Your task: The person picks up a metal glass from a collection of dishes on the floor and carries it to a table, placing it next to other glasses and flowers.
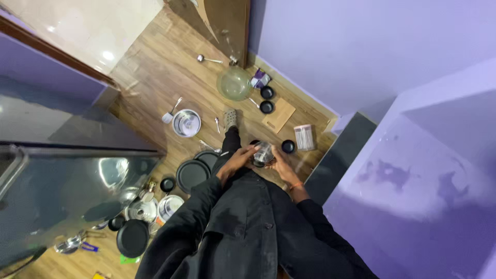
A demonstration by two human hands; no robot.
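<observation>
While the person stands and looks straight down, both hands hold a small clear glass jar in front of the black coat. The left hand grips it from one side with curled fingers, and the right hand closes on the other side. The long axis of the jar seems to point down to the floor, but I cannot tell which end is the mouth. Below is a brown wooden plank floor with kitchen things on it: a round steel pot, a clear glass bowl, a flat black pan and a light wooden cutting board. The walls of the room are pale violet.
</observation>
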